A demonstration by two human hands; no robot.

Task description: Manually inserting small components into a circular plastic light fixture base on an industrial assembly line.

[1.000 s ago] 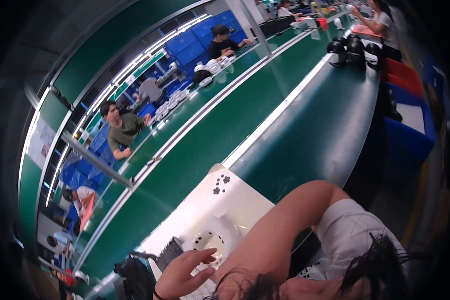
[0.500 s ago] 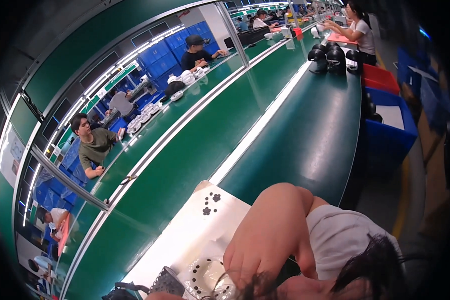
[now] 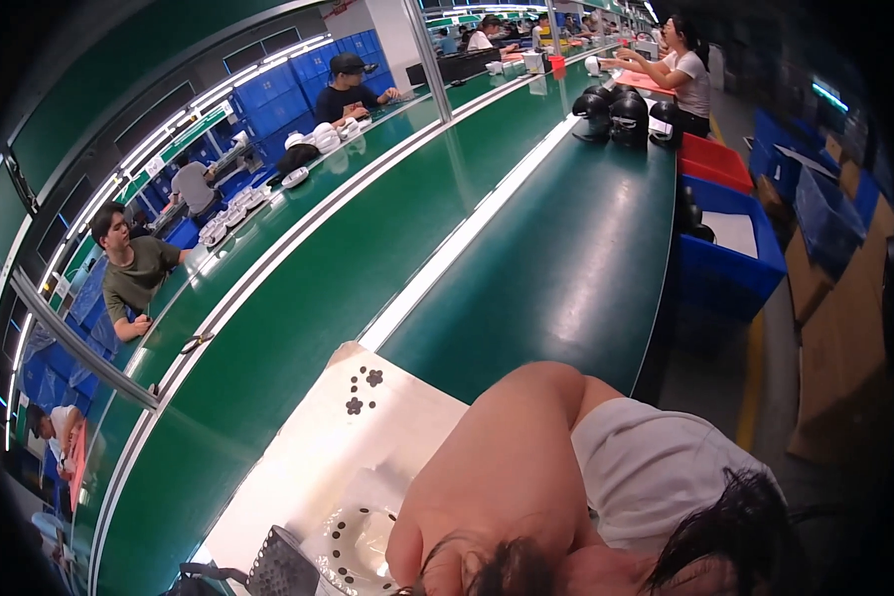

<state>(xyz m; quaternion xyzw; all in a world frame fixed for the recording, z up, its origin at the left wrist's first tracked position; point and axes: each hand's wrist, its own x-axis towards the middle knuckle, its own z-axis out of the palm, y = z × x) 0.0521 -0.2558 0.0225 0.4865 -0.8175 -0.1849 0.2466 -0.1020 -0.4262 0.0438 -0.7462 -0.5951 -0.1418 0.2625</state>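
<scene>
My bare right arm is bent across the lower middle, its elbow pointing ahead and a white sleeve [image 3: 656, 457] at the upper arm. My right hand [image 3: 447, 531] is close at the lower edge, with dark hair across it; its fingers are mostly hidden. My left hand is out of the picture. Beside my right hand lies a round pale piece with a ring of black dots [image 3: 363, 544], partly covered by the hand. Next to that is a dark grey perforated piece [image 3: 280, 568]. Both rest on a white board [image 3: 303, 452], which also bears black flower shapes [image 3: 372, 377] and small black dots.
A green conveyor belt [image 3: 368, 268] runs beside the dark green worktop [image 3: 526, 268]. Black helmet-like shells [image 3: 628, 119] stand at its far end. Right of it are a red bin [image 3: 715, 162] and a blue bin [image 3: 730, 268]. Small pliers [image 3: 197, 343] lie across the belt. Several people work nearby.
The view has turned to the right, so the surroundings have shifted left. My right hand has come lower and nearer, and its fingers show less.
</scene>
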